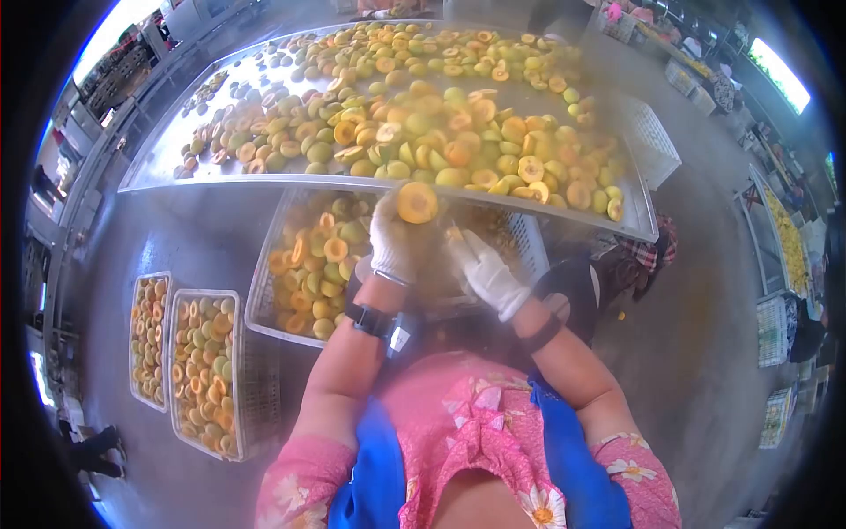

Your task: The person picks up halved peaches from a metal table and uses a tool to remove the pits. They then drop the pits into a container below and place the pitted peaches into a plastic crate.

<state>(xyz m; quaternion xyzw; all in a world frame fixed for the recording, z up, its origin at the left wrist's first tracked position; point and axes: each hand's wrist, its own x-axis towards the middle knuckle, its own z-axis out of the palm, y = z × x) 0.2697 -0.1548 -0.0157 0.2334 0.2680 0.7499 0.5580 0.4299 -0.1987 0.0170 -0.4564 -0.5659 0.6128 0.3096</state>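
My left hand (393, 240), in a white glove, is closed around a halved yellow peach (417, 203), whose orange cut face and round hollow point up at me. The hand is just below the near edge of the metal table. To its right is my right hand (486, 271), also gloved, with its fingers together and angled toward the left hand. A blurred patch covers its fingertips, so what they hold cannot be made out. Beneath my left hand is a white crate (257, 295) of peach halves. Ahead lies the metal table (291, 182), heaped with whole and halved peaches (427, 159).
Two crates of peach halves (204, 370) stand on the floor to the left. A white basket (650, 141) is by the table's right end. Someone in a checked sleeve (659, 238) is close by on the right. Other people work farther back.
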